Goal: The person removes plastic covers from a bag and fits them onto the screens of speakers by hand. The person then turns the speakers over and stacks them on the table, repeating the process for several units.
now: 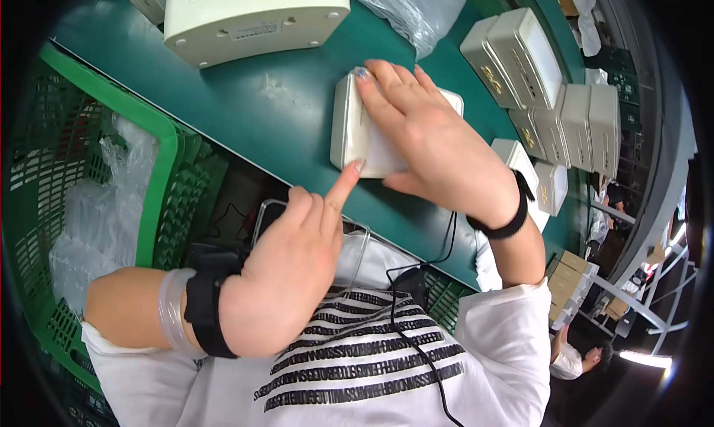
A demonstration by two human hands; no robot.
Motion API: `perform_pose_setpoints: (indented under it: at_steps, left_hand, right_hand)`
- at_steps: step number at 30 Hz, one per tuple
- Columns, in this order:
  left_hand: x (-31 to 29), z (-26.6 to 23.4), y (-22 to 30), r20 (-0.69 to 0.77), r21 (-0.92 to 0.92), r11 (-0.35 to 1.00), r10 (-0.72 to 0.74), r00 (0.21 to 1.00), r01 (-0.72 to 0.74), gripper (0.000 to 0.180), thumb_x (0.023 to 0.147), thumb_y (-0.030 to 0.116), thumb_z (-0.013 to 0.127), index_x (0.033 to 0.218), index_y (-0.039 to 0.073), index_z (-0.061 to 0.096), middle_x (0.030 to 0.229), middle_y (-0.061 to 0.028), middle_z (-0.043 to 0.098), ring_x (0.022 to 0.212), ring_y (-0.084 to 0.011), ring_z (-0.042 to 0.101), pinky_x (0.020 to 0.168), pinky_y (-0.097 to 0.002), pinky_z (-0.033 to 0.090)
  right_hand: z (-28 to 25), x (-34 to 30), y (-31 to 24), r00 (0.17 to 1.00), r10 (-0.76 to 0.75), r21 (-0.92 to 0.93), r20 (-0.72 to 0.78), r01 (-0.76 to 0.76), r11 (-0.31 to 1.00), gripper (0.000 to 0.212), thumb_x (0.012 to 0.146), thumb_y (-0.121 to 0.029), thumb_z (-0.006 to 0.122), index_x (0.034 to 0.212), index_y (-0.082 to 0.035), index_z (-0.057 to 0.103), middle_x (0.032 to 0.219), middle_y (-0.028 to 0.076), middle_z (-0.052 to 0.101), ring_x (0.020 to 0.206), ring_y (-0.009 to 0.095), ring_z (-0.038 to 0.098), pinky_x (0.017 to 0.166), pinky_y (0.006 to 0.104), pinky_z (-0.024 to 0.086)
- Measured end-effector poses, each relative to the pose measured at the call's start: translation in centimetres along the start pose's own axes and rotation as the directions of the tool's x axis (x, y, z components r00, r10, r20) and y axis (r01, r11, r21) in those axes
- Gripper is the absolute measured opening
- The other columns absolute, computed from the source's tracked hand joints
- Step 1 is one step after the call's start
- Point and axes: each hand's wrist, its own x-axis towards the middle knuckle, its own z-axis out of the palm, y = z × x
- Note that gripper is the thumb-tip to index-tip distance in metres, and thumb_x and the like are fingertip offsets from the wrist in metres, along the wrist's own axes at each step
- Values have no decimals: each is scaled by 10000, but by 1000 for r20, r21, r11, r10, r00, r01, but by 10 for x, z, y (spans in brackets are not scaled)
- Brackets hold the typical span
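A cream box [343,122] with a whitish upper face lies on the green worktable [256,122] in front of me. Flat across its top rests my right hand [424,130], fingers stretched toward the far edge, thumb near the close edge. My left hand [301,241] reaches in from the lower left. Its index finger is extended and its tip touches the box's near corner; the other fingers are bent and the thumb is hidden. No object shows in its grasp. A clear-edged item [269,217] sits partly behind that hand.
A larger cream device [256,18] with buttons and small feet stands at the far left. Beyond it lies a clear plastic bag [416,11]. Several similar cream boxes [554,126] are stacked on the right. A green crate [167,182] holds plastic wrapping. A black cable [398,308] hangs down my front.
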Motion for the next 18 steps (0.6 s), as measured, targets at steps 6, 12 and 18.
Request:
perform_pose_setpoints:
  at_steps: [6, 12, 18]
  left_hand:
    - [-1, 14, -3, 22, -13, 1000, -6, 1000, 6, 826, 563, 397, 808, 1194, -65, 543, 1518, -311, 136, 979, -299, 537, 976, -403, 363]
    - [-11, -2, -17, 85, -214, 975, 80, 993, -61, 948, 461, 431, 862, 1187, -81, 531, 1493, -332, 152, 992, -337, 537, 974, -411, 372]
    - [-9, -5, -12, 145, -123, 991, 68, 987, -50, 966, 474, 474, 851, 1182, -95, 523, 1469, -367, 169, 1014, -368, 536, 966, -421, 379]
  right_hand:
    - [3, -11, 48, 998, -52, 342, -43, 64, 938, 1011, 633, -138, 823, 1470, -27, 267, 1497, 209, 307, 1379, 330, 329, 1143, 452, 248]
    - [8, -83, 90, 932, 281, 857, -228, 55, 512, 1145, 675, -233, 852, 1534, -124, 102, 1564, 151, 199, 1429, 274, 245, 1147, 398, 221]
    - [71, -83, 71, 906, 247, 678, -345, 58, 733, 1242, 598, -189, 877, 1518, -115, 45, 1504, 179, 292, 1405, 292, 276, 1149, 402, 215]
